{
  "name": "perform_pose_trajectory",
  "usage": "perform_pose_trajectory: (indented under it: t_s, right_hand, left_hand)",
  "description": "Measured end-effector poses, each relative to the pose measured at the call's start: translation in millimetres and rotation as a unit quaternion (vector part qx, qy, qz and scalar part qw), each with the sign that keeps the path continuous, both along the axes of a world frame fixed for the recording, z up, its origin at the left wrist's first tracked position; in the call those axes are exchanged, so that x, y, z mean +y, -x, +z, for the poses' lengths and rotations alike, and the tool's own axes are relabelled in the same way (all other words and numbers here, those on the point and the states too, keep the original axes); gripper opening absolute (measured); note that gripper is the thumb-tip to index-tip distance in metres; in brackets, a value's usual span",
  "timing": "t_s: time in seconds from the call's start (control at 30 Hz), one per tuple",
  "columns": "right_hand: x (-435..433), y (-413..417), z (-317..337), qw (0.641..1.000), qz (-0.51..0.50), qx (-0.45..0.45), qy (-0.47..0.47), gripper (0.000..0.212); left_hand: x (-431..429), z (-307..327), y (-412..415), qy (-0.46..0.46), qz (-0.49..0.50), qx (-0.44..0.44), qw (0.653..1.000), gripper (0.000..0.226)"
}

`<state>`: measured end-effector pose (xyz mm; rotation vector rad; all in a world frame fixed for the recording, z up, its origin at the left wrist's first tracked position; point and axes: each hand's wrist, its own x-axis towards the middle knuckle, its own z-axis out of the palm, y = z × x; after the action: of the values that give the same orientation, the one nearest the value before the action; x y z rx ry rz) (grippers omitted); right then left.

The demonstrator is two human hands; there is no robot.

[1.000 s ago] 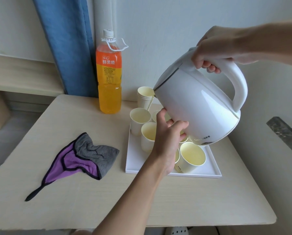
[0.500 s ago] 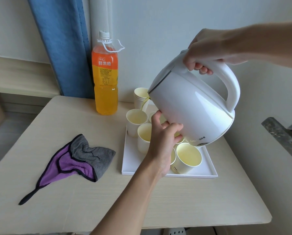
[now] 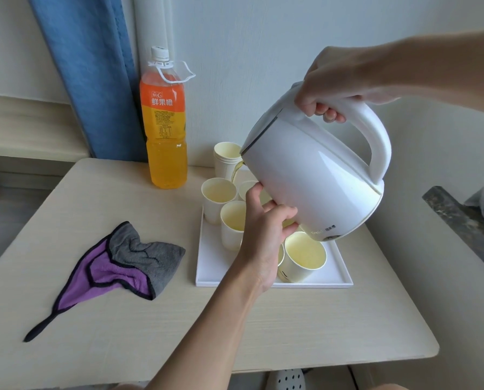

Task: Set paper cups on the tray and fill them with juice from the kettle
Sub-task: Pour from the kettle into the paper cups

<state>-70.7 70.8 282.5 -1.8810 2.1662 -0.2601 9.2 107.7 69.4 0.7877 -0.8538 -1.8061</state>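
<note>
You are mid-pour. Your right grip [image 3: 328, 88] is clenched round the handle of the white kettle [image 3: 314, 178], which is held tilted, spout down, above the far end of the white tray [image 3: 215, 263] at the desk's [image 3: 122, 333] far right. Your left grip [image 3: 266, 235] cups the kettle's lower wall, thumb up and fingers bent beneath it. A thin stream of juice [image 3: 236, 172] drops from the spout toward the paper cups [image 3: 219, 197] at the tray's far left corner. By the look of it the filling step is well under way. The next move calls for levelling the kettle before that cup brims, then carrying the spout to a cup that needs juice. Your thumb and the kettle mask which cup takes the stream, and how many cups stand beneath the kettle cannot be counted. The pale yellow cup linings make fill levels hard to read, even in the open cup [image 3: 305, 256] near the tray's near right corner. It is unclear whether the spare stack [image 3: 226, 160] stands on the tray or the desk.
</note>
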Motion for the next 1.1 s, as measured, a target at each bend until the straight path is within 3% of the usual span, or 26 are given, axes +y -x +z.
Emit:
perform_pose_trajectory:
  t_s: [0.17, 1.1]
  right_hand:
    - [-11.0, 4.1, -2.8, 1.0, -0.017, 0.002, -0.008, 0.01]
    - [-33.5, 15.8, -9.8, 1.0, -0.007, -0.006, -0.028, 0.008]
  left_hand:
    - [-2.3, -0.9, -1.7, 0.0, 0.006, -0.002, 1.0, 0.072]
    - [-3.1, -3.1, -1.2, -0.007, 0.004, -0.006, 1.0, 0.075]
